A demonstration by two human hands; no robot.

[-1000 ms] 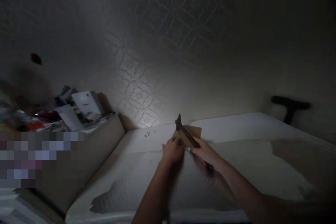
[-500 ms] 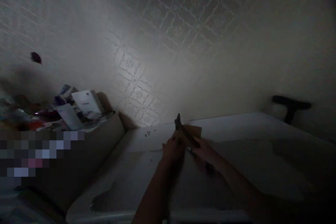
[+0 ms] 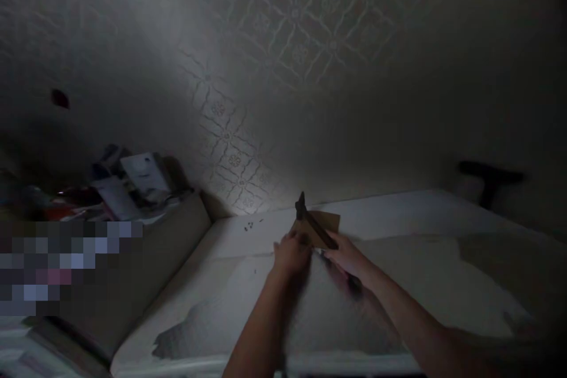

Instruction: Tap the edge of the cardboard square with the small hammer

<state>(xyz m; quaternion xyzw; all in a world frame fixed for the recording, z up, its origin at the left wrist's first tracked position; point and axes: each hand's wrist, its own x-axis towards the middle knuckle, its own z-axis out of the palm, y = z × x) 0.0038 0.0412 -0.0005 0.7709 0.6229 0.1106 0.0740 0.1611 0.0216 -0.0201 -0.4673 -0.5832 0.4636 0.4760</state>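
The scene is dim. My left hand [image 3: 290,255] and my right hand [image 3: 349,258] meet over a white table [image 3: 398,218]. Between them is a small brown piece of cardboard [image 3: 326,223]. My right hand is closed on a thin dark tool [image 3: 312,221] that slants up to the left across the cardboard. My left hand is closed at the cardboard's left corner, its fingers curled on the edge. What kind of tool it is I cannot make out.
A patterned wall [image 3: 248,130] rises behind the table. A lower shelf at the left holds a heap of boxes and papers [image 3: 133,180]. A dark T-shaped object [image 3: 489,180] stands at the far right. Small dark specks [image 3: 249,225] lie near the table's back edge.
The hands, tool and cardboard stay where they were. Only the lighting flickers: brighter wall half a second ago, darker now.
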